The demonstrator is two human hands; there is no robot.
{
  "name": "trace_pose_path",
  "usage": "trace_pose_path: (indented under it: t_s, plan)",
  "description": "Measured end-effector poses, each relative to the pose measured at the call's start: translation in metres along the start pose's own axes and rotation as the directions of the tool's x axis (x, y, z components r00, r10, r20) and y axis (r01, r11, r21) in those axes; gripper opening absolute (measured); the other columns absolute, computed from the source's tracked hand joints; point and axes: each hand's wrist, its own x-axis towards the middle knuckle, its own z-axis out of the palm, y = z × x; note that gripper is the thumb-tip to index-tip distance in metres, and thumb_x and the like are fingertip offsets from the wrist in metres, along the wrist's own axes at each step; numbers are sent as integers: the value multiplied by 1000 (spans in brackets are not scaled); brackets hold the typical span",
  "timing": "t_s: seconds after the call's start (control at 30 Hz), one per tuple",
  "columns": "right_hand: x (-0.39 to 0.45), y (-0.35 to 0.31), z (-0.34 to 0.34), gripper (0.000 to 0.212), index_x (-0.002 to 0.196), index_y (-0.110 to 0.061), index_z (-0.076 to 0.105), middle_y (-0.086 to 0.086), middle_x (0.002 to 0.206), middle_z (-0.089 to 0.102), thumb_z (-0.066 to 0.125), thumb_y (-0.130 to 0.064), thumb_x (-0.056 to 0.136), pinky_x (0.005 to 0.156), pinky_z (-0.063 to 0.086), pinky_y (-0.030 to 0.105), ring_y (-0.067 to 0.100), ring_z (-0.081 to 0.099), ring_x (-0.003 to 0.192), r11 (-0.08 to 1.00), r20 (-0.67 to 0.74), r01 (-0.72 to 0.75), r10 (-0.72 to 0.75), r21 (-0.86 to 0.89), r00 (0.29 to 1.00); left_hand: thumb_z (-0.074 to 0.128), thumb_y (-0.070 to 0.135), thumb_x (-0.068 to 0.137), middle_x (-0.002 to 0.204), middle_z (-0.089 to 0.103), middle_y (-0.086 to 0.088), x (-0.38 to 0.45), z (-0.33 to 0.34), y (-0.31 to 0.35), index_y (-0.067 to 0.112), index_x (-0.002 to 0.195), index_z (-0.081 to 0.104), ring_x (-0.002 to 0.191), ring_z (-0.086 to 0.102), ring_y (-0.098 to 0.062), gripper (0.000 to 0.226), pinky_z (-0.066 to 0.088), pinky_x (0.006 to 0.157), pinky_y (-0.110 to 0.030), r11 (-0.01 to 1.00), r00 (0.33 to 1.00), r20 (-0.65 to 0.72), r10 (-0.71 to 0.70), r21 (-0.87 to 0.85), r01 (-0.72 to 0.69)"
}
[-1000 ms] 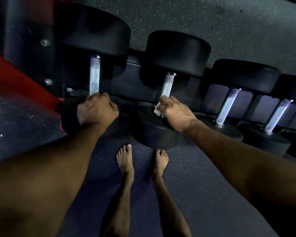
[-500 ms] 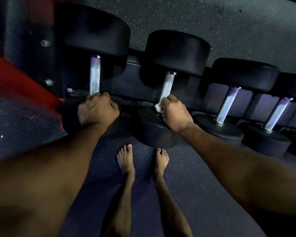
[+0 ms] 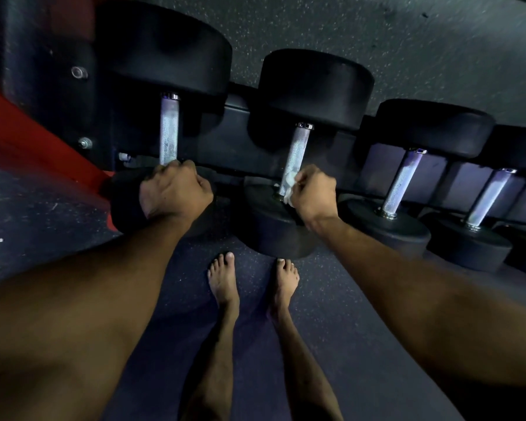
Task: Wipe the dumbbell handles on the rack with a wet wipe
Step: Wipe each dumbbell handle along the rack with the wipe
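Observation:
Several black dumbbells with knurled steel handles lie side by side on a dark rack (image 3: pixel 231 141). My left hand (image 3: pixel 173 191) grips the near end of the leftmost dumbbell's handle (image 3: pixel 168 132). My right hand (image 3: pixel 315 192) holds a white wet wipe (image 3: pixel 289 183) wrapped round the lower end of the second dumbbell's handle (image 3: pixel 299 150), just above its near head (image 3: pixel 271 229). Two more handles, a third handle (image 3: pixel 400 180) and a fourth handle (image 3: pixel 488 197), lie to the right, untouched.
A red frame part (image 3: pixel 25 147) with bolts runs along the rack's left end. My bare feet (image 3: pixel 225 284) stand on the speckled rubber floor (image 3: pixel 331 314) right below the dumbbell heads.
My right hand with the wipe has slid a little up the second handle and turned round it. The left hand has stayed where it was.

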Motion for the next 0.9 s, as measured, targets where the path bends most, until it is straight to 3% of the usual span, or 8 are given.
trace_pose_path:
  t_s: [0.1, 0.23, 0.33, 0.43, 0.6, 0.7, 0.8, 0.9]
  plan:
    - [22, -23, -13, 9, 91, -10, 66, 11, 89, 69, 58, -10, 86, 66, 35, 11, 26, 65, 86, 997, -121, -58, 63, 42, 991, 49, 34, 85, 97, 66, -11, 0, 0, -1, 16, 98, 69, 91, 63, -36, 30, 42, 67, -36, 1000, 1000, 5, 10, 6, -10]
    - [39, -42, -21, 18, 95, -4, 66, 16, 97, 70, 61, -20, 90, 76, 48, 27, 31, 65, 93, 989, -227, -90, 114, 114, 967, 49, 35, 86, 98, 67, -11, 1, 0, 0, 17, 98, 69, 92, 63, -36, 30, 41, 68, -36, 1000, 1000, 3, 7, 9, -7]
    - [12, -24, -9, 7, 89, -12, 63, 5, 88, 65, 59, -8, 85, 69, 41, 14, 21, 63, 82, 984, -122, -126, 141, 128, 982, 50, 35, 85, 97, 67, -11, 2, 0, 1, 17, 97, 69, 92, 63, -36, 29, 44, 69, -36, 1000, 1000, -2, 5, 9, -5]
    - [-1, -7, -2, 7, 90, -10, 67, 8, 93, 67, 62, -9, 85, 65, 34, 10, 19, 62, 86, 973, -5, -215, 217, 84, 976, 50, 34, 85, 96, 67, -11, 1, 0, 0, 16, 97, 69, 91, 63, -36, 29, 43, 67, -36, 1000, 1000, -3, 10, 10, -10]
    - [39, -40, -21, 23, 106, -6, 66, 14, 114, 68, 60, -25, 94, 71, 39, 19, 28, 63, 105, 918, -145, -292, 338, 268, 930, 49, 33, 85, 96, 67, -12, 1, 0, 0, 15, 98, 69, 89, 63, -37, 29, 38, 65, -35, 1000, 1000, 1, 13, 25, -13]
    - [49, -50, -20, 36, 112, -3, 61, 15, 120, 64, 52, -36, 99, 68, 36, 20, 30, 61, 109, 886, -142, -342, 400, 313, 906, 49, 33, 85, 97, 67, -12, 0, -1, 1, 15, 98, 69, 90, 63, -37, 29, 40, 66, -36, 1000, 1000, 1, 13, 24, -14]
    - [38, -35, -10, 31, 108, -7, 65, 15, 113, 67, 50, -33, 99, 75, 42, 26, 32, 63, 104, 902, -72, -336, 367, 272, 927, 50, 33, 86, 96, 66, -12, 0, -2, 2, 15, 97, 68, 89, 63, -37, 28, 37, 64, -35, 1000, 1000, -5, 22, 20, -22]
    - [26, -7, 2, 14, 89, -10, 68, 7, 88, 67, 55, -9, 85, 71, 45, 25, 24, 63, 86, 910, 120, -389, 374, 142, 920, 50, 33, 86, 96, 66, -12, 0, -1, 1, 15, 98, 68, 89, 63, -37, 28, 36, 63, -34, 999, 1000, -1, 19, 32, -19]
